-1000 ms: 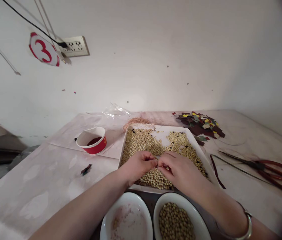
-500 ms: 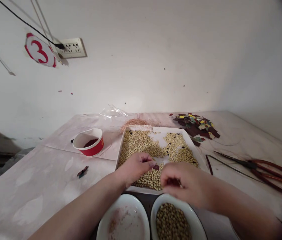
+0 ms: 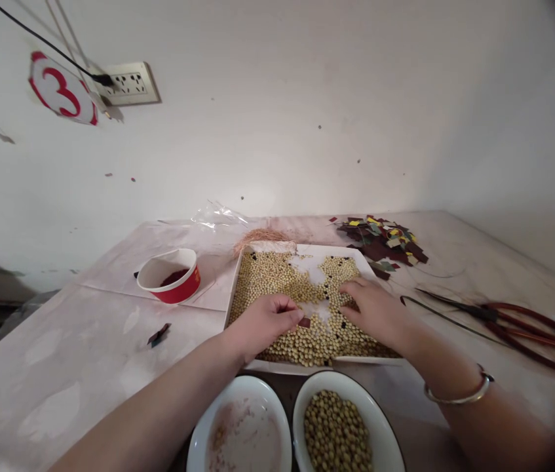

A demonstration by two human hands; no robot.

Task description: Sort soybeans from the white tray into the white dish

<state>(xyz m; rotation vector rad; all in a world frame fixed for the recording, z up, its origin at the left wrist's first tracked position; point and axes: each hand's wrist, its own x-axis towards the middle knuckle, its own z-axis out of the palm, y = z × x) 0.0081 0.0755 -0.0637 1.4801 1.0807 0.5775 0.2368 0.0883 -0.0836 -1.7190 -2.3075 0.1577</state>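
Note:
My left hand is closed, with thumb and forefinger pinching a small flat dark red piece over the tray. Beneath both hands, the shallow white tray holds many small pale yellow round grains, beans or beads, with a few dark ones among them. My right hand reaches over the tray's right part, its fingers apart at the pale grains. Whether its fingertips touch a grain is too small to tell. Close in front stand a white bowl of greenish-brown round grains and a white bowl with pinkish residue.
Scissors with red-brown handles lie at the right. Behind the tray are a pile of dark red, green and yellow scraps and thin copper-coloured strands. A red and white paper cup of dark red bits stands left.
My right hand has moved from the tray's front edge forward and right over the grains, its fingers spreading. The left hand keeps its pinch. The view has shifted slightly.

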